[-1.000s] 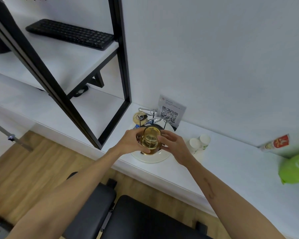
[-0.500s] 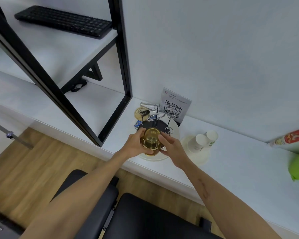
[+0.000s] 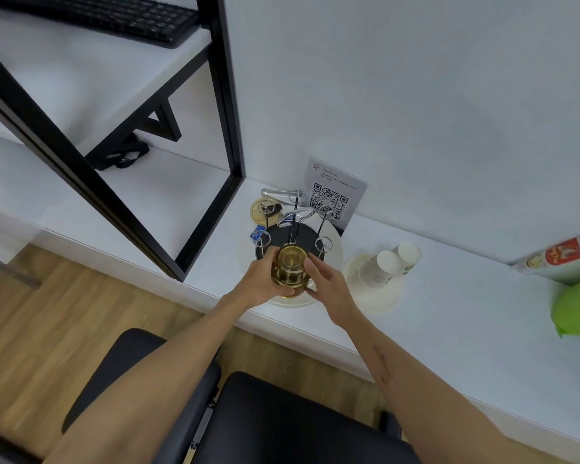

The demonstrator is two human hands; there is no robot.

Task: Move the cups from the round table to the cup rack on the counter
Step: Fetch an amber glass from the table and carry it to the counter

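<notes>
Step in hand: I am lowering an amber glass cup (image 3: 290,269), turned upside down, onto the cup rack (image 3: 293,229) at the front edge of the white counter (image 3: 466,316).
Left hand: my left hand (image 3: 257,283) grasps the cup, fingers curled round its left side.
Right hand: my right hand (image 3: 325,283) steadies the cup's right side; I cannot tell whether the fingers curl round it or only rest against it.
Where the cup is: over the front of the rack, above its round white tray (image 3: 335,262). I cannot tell whether a peg is inside it yet.
Next move, as I judge it: centre the cup's mouth over a free wire peg, let it sink down, then let go with both hands.
Rack contents: a second amber cup (image 3: 263,211) hangs on a rear left peg; several other loop-topped pegs stand bare.
Beside the rack: a white plate (image 3: 379,301) to the right, holding two paper cups (image 3: 387,266) lying on their sides.
Behind the rack: a QR code sign (image 3: 334,192) against the wall.
</notes>
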